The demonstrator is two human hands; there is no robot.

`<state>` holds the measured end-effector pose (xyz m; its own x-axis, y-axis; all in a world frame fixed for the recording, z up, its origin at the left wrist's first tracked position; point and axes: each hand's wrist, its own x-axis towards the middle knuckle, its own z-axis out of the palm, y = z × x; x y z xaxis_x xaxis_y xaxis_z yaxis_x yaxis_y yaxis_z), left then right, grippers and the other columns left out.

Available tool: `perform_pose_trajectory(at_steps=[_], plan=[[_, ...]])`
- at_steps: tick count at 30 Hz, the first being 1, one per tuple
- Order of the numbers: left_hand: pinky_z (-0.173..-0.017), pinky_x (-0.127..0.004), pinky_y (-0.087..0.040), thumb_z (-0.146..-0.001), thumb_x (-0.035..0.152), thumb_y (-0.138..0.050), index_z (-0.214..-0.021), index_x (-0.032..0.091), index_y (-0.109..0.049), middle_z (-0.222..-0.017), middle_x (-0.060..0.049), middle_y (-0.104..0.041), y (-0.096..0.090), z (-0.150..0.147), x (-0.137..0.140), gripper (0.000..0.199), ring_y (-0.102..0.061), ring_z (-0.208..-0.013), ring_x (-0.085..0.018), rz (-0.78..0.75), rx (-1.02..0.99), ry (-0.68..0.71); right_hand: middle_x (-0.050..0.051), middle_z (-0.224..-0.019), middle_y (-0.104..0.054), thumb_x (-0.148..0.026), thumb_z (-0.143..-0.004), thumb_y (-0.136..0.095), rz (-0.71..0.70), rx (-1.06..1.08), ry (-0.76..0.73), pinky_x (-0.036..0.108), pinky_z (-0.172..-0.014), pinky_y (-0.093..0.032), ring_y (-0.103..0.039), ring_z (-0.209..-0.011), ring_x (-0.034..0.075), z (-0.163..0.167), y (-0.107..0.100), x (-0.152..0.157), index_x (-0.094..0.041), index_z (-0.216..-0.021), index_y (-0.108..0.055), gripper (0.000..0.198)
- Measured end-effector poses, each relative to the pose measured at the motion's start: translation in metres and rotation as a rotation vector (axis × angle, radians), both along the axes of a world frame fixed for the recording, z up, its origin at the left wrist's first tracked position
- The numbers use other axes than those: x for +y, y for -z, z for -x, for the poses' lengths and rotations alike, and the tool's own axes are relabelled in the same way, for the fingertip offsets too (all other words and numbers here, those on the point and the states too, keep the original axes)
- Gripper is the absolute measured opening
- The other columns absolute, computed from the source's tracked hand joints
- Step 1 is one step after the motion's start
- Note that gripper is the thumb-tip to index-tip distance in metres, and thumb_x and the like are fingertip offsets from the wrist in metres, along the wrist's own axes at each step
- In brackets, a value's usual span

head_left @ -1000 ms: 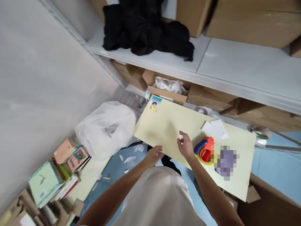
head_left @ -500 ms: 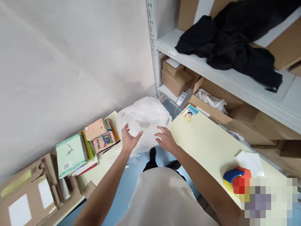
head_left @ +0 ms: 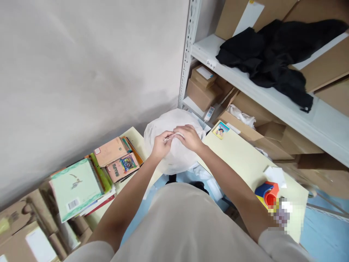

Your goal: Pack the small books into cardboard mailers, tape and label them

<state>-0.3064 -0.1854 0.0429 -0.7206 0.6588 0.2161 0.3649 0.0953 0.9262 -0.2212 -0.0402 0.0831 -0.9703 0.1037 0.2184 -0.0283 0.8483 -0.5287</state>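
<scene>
A large white, slightly see-through plastic bag (head_left: 174, 160) bulges in the gap between two pale tabletops. My left hand (head_left: 161, 145) pinches a gathered fold of its plastic near the top. Close beside it, my right hand (head_left: 188, 137) has its fingers closed on the same gathered plastic, the two hands almost touching. What lies inside the bag cannot be made out.
On the left tabletop are stacked books (head_left: 77, 185) and cardboard (head_left: 40, 236). The right tabletop (head_left: 231, 156) holds a small picture card (head_left: 220, 130) and a red-and-blue object (head_left: 267, 192). Behind stands a metal shelf (head_left: 272, 91) with boxes and black cloth (head_left: 261, 54).
My hands were spread apart over the bag with fingers open. They have come together and taken hold of its plastic, and the bag looks more gathered and rounded.
</scene>
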Motion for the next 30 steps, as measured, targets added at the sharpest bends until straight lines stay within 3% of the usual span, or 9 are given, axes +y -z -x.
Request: perform_pose_trajectory(at_steps=[3, 9, 14, 16, 19, 22, 26, 30], plan=[[-0.080, -0.029, -0.051, -0.077, 0.024, -0.059, -0.093, 0.017, -0.060, -0.091, -0.004, -0.068, -0.018, 0.003, 0.007, 0.018, -0.065, -0.085, -0.016, -0.093, -0.018, -0.062, 0.005, -0.090, -0.069, -0.022, -0.092, -0.046, -0.050, 0.024, 0.032, 0.037, -0.093, -0.035, -0.061, -0.086, 0.019, 0.004, -0.027, 0.003, -0.019, -0.090, -0.061, 0.016], [-0.072, -0.031, -0.052, -0.075, 0.028, -0.060, -0.083, 0.015, -0.062, -0.078, -0.004, -0.068, -0.031, -0.002, 0.005, 0.016, -0.064, -0.075, -0.018, 0.023, -0.009, 0.003, 0.007, -0.089, -0.064, -0.029, -0.091, -0.047, -0.100, 0.116, -0.004, 0.031, -0.079, -0.040, -0.057, -0.085, 0.019, 0.003, -0.079, 0.007, -0.018, -0.084, -0.056, 0.016], [-0.074, -0.030, -0.051, -0.074, 0.036, -0.063, -0.097, 0.015, -0.058, -0.089, -0.006, -0.069, -0.051, -0.002, 0.010, 0.032, -0.065, -0.079, -0.017, -0.174, -0.029, 0.026, 0.004, -0.088, -0.060, -0.036, -0.094, -0.041, -0.109, 0.269, 0.055, 0.030, -0.077, -0.040, -0.056, -0.084, 0.018, 0.004, -0.139, 0.004, -0.018, -0.090, -0.054, 0.022], [-0.071, -0.031, -0.051, -0.069, 0.035, -0.068, -0.097, 0.016, -0.059, -0.089, -0.006, -0.069, -0.056, -0.002, 0.012, 0.036, -0.065, -0.079, -0.019, -0.109, 0.007, 0.043, 0.002, -0.083, -0.058, -0.040, -0.095, -0.040, -0.086, 0.385, 0.135, 0.030, -0.076, -0.041, -0.056, -0.080, 0.016, 0.002, -0.164, 0.005, -0.019, -0.092, -0.052, 0.025], [-0.068, -0.031, -0.050, -0.071, 0.032, -0.065, -0.089, 0.017, -0.062, -0.082, -0.005, -0.069, -0.052, 0.003, 0.014, 0.024, -0.064, -0.075, -0.020, 0.043, 0.075, 0.031, -0.001, -0.078, -0.053, -0.044, -0.095, -0.038, -0.050, 0.584, 0.280, 0.028, -0.072, -0.042, -0.053, -0.070, 0.013, -0.006, -0.191, 0.016, -0.020, -0.094, -0.050, 0.026], [-0.064, -0.030, -0.047, -0.077, 0.033, -0.056, -0.085, 0.018, -0.062, -0.076, -0.003, -0.066, -0.039, 0.018, 0.012, 0.019, -0.060, -0.069, -0.018, 0.099, 0.091, 0.045, -0.001, -0.080, -0.051, -0.045, -0.095, -0.036, -0.006, 0.765, 0.419, 0.026, -0.068, -0.043, -0.053, -0.069, 0.012, -0.020, -0.200, 0.045, -0.022, -0.097, -0.048, 0.026], [-0.061, -0.026, -0.044, -0.079, 0.036, -0.049, -0.079, 0.018, -0.058, -0.064, 0.001, -0.057, -0.031, 0.048, 0.012, 0.019, -0.053, -0.061, -0.014, 0.148, 0.121, 0.047, 0.002, -0.082, -0.054, -0.044, -0.094, -0.038, 0.070, 0.929, 0.584, 0.026, -0.070, -0.044, -0.056, -0.076, 0.012, -0.051, -0.194, 0.099, -0.021, -0.092, -0.047, 0.025], [-0.065, -0.024, -0.044, -0.074, 0.034, -0.055, -0.089, 0.018, -0.056, -0.079, -0.002, -0.061, -0.038, 0.068, 0.024, 0.022, -0.056, -0.071, -0.013, 0.066, 0.053, 0.174, 0.003, -0.082, -0.055, -0.037, -0.092, -0.039, 0.320, 1.116, 0.740, 0.027, -0.070, -0.045, -0.057, -0.074, 0.011, -0.101, -0.184, 0.147, -0.022, -0.083, -0.042, 0.018]])
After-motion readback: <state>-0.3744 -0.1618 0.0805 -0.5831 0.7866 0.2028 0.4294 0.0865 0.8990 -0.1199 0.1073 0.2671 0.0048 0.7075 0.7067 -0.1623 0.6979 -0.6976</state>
